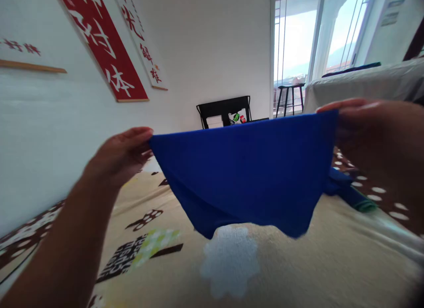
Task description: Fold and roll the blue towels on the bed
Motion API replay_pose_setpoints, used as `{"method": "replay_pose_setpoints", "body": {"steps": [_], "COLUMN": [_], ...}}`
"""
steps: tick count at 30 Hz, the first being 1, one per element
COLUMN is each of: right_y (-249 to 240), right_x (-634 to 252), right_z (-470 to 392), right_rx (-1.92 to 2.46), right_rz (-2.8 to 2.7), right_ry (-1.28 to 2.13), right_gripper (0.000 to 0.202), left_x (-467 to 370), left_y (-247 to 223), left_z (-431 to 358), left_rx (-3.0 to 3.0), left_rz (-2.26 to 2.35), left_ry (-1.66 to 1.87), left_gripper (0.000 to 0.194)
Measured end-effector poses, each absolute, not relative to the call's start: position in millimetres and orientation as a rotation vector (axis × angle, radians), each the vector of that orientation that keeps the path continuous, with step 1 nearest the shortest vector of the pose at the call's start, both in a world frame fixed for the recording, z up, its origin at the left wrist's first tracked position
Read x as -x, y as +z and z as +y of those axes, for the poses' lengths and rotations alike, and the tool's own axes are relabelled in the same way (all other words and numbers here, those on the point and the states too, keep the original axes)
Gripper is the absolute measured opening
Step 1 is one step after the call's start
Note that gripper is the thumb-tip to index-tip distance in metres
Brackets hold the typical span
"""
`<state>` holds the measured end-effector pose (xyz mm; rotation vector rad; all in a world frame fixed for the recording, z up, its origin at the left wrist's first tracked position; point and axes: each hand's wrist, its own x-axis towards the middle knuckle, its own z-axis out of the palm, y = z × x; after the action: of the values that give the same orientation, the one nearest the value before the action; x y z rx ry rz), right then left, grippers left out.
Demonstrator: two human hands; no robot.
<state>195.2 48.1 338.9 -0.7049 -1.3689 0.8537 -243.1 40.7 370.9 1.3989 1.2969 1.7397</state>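
Blue cloth (245,171) hung stretched between the two hands, above a cream patterned blanket (285,268). The left hand (115,155) was pinching its upper left corner between thumb and fingers, and the right hand (367,127) was gripping the upper right corner; the two hands were well apart. The top edge ran nearly straight, slightly higher at the right, while the lower edge dipped at two points with a shallow arch between them.

Just below the arch, a pale flower shape (231,261) showed on the blanket. Near the right side of the cloth lay a blue-and-green fabric bundle (354,195), beside brown fabric with white dots (397,206). Behind the cloth stood a black chair (223,107), partly hidden by it. Farther right, a dark stool (290,93) stood near glass panes (294,43). A red scroll (102,47) with white characters hung on the wall (212,43) at the left.
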Motion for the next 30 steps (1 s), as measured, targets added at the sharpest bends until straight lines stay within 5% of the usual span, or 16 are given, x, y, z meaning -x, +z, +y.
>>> {"method": "replay_pose_setpoints", "body": {"steps": [3,6,11,21,25,30], "right_y": [349,335,302,331,247,92], "right_x": [-191,-179,-153,-171,-206,-242], "right_z": [72,103,166,172,114,35], "right_rx": [0.664,0.646,0.705,0.510,0.808,1.196], "right_rz": [-1.266,-1.312,-1.296,-1.455,-1.551,-1.827], "right_ry": [1.005,1.047,1.113,0.906,0.883,0.880], "right_gripper": [0.029,0.009,0.009,0.045,0.037,0.023], "left_x": [239,240,246,216,211,215], "left_y": [381,362,318,348,257,100], "left_z": [25,29,65,48,-26,-112], "left_rx": [-1.430,-1.340,-1.268,-1.564,-1.520,-1.326], "left_rz": [1.277,1.327,1.419,1.595,2.078,2.000], "left_ry": [1.813,1.854,1.849,2.139,1.822,1.319], "left_gripper": [0.025,0.029,0.036,0.028,0.034,0.027]}}
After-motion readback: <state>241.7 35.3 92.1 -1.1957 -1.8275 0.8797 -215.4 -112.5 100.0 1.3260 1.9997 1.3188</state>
